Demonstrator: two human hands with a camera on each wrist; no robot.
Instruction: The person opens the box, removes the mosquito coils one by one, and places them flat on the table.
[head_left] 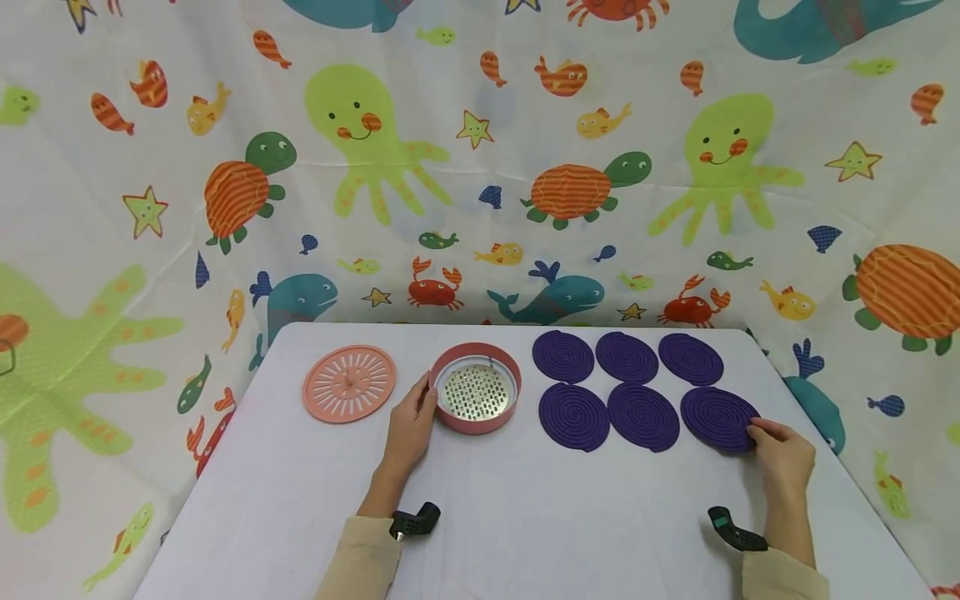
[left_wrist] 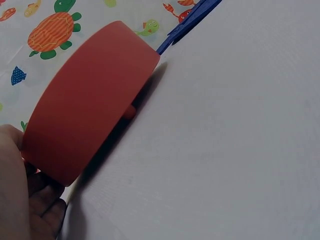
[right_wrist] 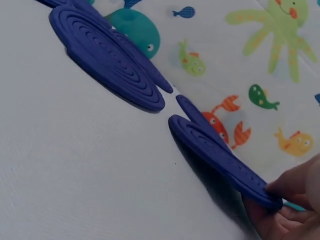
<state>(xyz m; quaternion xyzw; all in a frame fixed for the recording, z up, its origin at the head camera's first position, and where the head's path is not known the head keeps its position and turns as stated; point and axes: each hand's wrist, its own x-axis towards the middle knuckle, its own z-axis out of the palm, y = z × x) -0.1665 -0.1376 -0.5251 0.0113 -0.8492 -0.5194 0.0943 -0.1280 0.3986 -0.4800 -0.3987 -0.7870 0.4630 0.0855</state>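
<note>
My left hand (head_left: 410,423) grips the left side of a round pink-red grater bowl (head_left: 512,414), whose metal grating plate (head_left: 476,392) faces up. In the left wrist view the bowl's smooth outer wall (left_wrist: 90,100) shows, with a small foot under it and fingers at its lower edge. My right hand (head_left: 783,454) pinches the right edge of a purple spiral coaster (head_left: 718,419), thumb on top and fingers beneath. In the right wrist view this coaster (right_wrist: 220,160) is tilted, with its held edge off the table and a shadow below.
Several more purple spiral coasters (head_left: 573,417) lie in two rows right of the bowl. A flat pink slotted disc (head_left: 348,384) lies left of it. The white table (head_left: 562,517) ends at a patterned sea-animal curtain (head_left: 480,175) behind.
</note>
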